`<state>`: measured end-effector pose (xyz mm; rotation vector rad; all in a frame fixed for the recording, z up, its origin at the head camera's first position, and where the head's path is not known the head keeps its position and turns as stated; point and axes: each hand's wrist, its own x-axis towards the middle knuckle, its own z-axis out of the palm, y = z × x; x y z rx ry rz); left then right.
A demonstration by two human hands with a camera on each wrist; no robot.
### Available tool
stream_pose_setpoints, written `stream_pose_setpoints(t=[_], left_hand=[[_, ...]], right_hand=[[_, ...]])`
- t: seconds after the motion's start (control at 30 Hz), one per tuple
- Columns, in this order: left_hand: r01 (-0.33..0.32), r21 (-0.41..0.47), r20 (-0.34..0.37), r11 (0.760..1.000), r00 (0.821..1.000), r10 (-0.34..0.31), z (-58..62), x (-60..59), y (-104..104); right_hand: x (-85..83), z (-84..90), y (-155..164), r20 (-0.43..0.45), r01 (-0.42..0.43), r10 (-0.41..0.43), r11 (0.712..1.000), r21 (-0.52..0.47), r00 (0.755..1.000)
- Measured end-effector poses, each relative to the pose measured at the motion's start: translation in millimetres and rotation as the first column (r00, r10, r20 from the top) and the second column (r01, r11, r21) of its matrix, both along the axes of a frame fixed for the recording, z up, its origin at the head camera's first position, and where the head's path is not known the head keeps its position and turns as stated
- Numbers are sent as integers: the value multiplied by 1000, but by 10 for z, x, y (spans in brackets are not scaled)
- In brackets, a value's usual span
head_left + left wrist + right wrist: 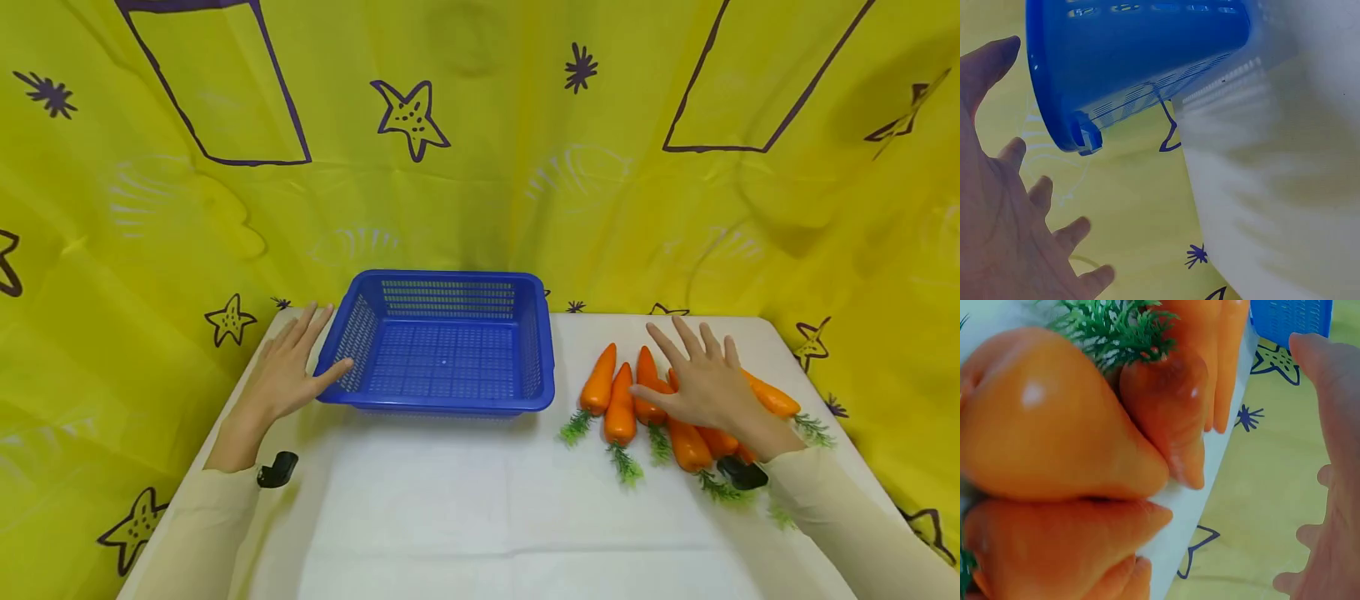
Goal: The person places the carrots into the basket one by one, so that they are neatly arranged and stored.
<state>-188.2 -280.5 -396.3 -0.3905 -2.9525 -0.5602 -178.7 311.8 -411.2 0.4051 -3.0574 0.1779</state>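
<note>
The basket (446,343) sits on the table (465,508) toward its back edge, left of centre. The carrots (619,404) lie in a row to its right — tips pointing away, leaves toward the person. The left hand (287,371) rests just left of the basket; the right hand (701,383) lies over the carrots.

Bright, even light, soft shadows; wrist views blurred (head view edge-warped).

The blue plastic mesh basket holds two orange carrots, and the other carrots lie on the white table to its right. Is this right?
Not quite. The head view shows the blue plastic mesh basket holds nothing; all the orange carrots lie on the white table to its right.
</note>
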Motion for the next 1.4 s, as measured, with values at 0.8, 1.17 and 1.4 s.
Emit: stream_pose_setpoints(t=[0.8,1.17,1.4], left_hand=[[13,742,227,670,936,-270,-325,-144,-199],[32,861,200,508,897,-395,-443,-112,-333],[43,875,193,482,883,-429,-438,-128,-328]], right_hand=[[-19,125,680,40,-64,72,981,-181,997],[-222,171,1130,217,-101,204,907,-410,955],[-278,134,1479,450,19,181,914,-404,874]])
